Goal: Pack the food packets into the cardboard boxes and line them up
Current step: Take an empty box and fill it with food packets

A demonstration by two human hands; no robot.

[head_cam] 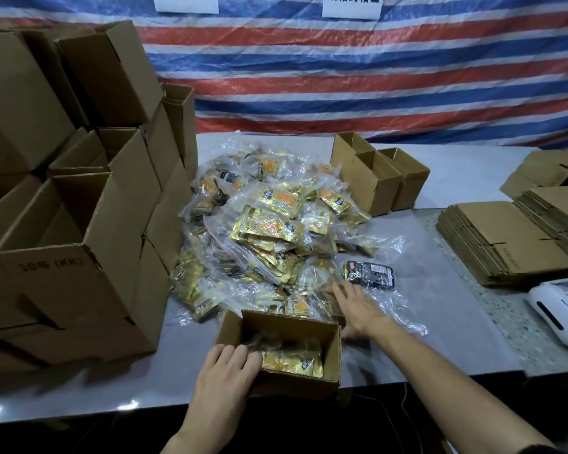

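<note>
Packets (289,363) lie in box (292,385), steadied by flat-fingered left hand (227,368); right hand (358,309), spread and empty, is stretched to pile (269,224). Box, near table (95,391) edge, could be tipped off if pressed.

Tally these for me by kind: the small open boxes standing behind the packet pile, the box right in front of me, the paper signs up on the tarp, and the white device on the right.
Back boxes: 3
Front box: 1
Signs: 2
White device: 1
Total: 7
</note>
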